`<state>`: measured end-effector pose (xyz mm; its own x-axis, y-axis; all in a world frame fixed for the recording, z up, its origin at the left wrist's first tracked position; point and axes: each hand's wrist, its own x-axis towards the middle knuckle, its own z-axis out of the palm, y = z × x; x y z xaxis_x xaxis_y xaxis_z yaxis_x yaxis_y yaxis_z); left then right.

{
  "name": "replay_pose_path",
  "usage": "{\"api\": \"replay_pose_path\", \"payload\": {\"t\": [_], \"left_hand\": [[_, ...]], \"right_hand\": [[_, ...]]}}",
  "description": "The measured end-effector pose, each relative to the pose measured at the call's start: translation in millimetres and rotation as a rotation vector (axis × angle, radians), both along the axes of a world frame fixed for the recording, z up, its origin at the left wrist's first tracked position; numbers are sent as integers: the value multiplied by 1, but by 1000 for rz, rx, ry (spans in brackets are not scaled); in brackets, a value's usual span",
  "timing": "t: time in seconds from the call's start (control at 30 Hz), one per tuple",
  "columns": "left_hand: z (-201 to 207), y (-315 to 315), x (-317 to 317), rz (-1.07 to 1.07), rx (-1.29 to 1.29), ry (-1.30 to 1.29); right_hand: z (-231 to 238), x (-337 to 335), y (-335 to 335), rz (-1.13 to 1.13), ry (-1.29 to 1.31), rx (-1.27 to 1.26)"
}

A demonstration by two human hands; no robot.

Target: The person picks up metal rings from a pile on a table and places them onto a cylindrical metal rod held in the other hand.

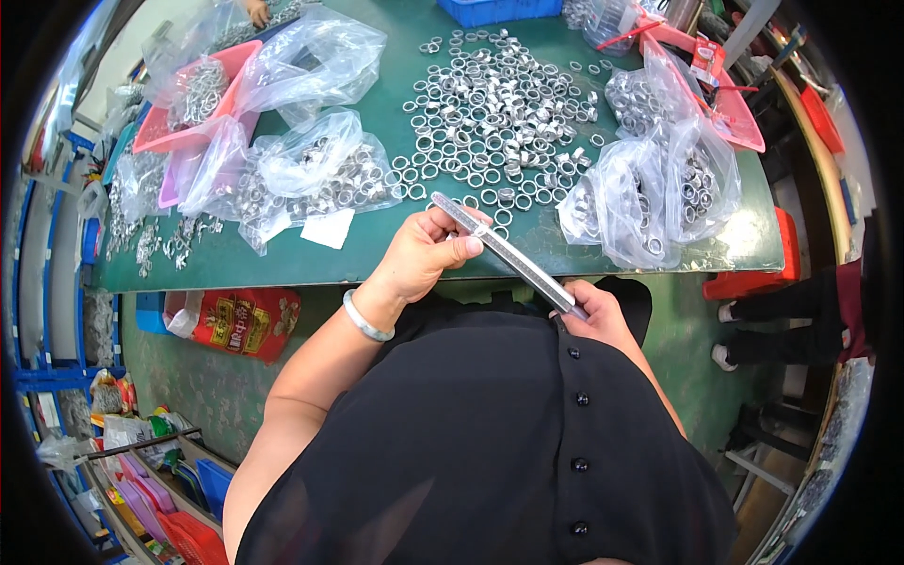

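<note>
A tapered metal ring mandrel (527,270) with marks along its length slants across in front of me, above the table's near edge. My right hand (597,311) is closed around its thick lower end. At the upper part of the mandrel, my left hand (431,247) pinches with thumb and fingers at a small silver ring (479,230) that appears to sit around the stick; the fingers partly hide it. Just beyond, many loose silver rings (490,122) lie spread and heaped on the green table (395,56).
Clear plastic bags of rings lie left (320,174) and right (640,193) of the heap. Pink bins stand at the left (240,66) and right (744,122); a blue bin (499,8) is at the back. Another person's hand (257,11) shows far left; someone's legs (786,315) stand at right.
</note>
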<state>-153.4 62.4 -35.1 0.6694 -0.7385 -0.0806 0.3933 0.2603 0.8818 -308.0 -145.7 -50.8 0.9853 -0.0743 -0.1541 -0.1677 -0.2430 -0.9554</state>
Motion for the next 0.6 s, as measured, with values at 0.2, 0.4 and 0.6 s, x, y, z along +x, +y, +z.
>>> {"api": "replay_pose_path", "payload": {"t": [0.2, 0.4, 0.6], "left_hand": [[8, 2, -5, 66, 23, -207], [16, 26, 11, 178, -126, -74], [25, 46, 21, 282, -19, -217]], "right_hand": [[-2, 1, 2, -7, -44, -36], [-6, -2, 0, -2, -91, -34], [2, -1, 3, -16, -16, -4]]}}
